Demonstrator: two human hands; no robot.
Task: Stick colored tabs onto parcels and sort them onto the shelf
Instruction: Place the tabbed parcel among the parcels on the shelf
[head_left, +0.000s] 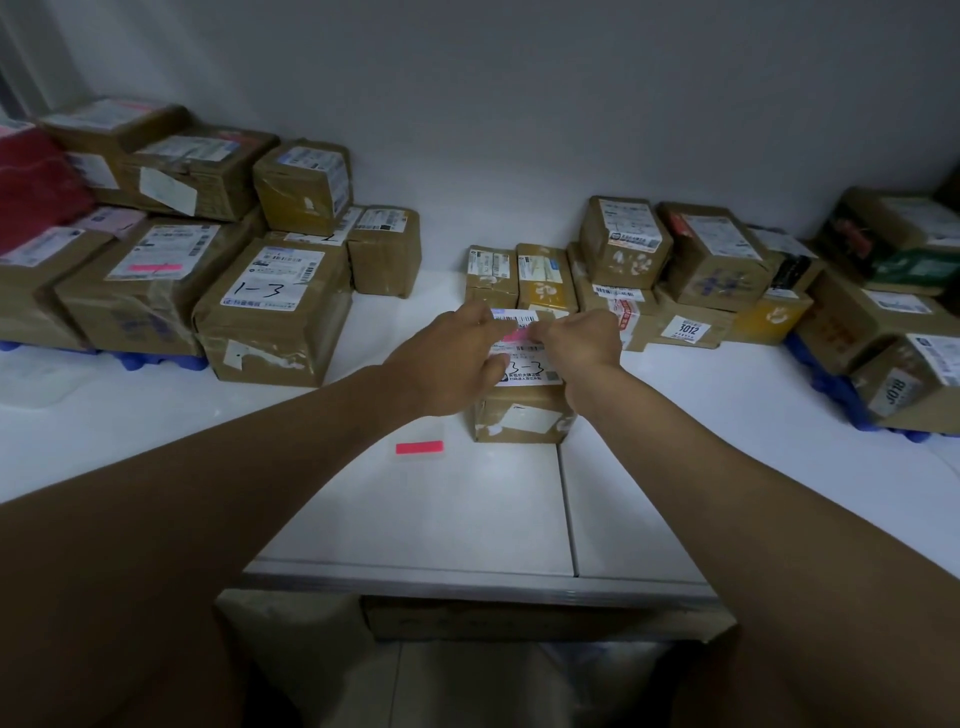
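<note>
White table (467, 509) against a plain grey wall, brown parcels heaped at left and right. In the middle, one small box (519, 410) standing just ahead of the table's seam, white label on top marked with a hand-written number. Both hands over that label: left hand (457, 358) with fingers curled, tips down on the pink tab (522, 331); right hand (582, 338) likewise curled, pinching or pressing the tab's other end, exact hold hard to tell. Tab lying across the label, seemingly half stuck down.

Done so far, by the look of it: one large parcel at left (150, 280) already bearing a pink strip. In hand: smoothing the tab on the middle box. Left to do: another pink tab (420, 447) waiting loose on the table near the box, many parcels without visible tabs, and the sorting itself; no shelf in view.
</note>
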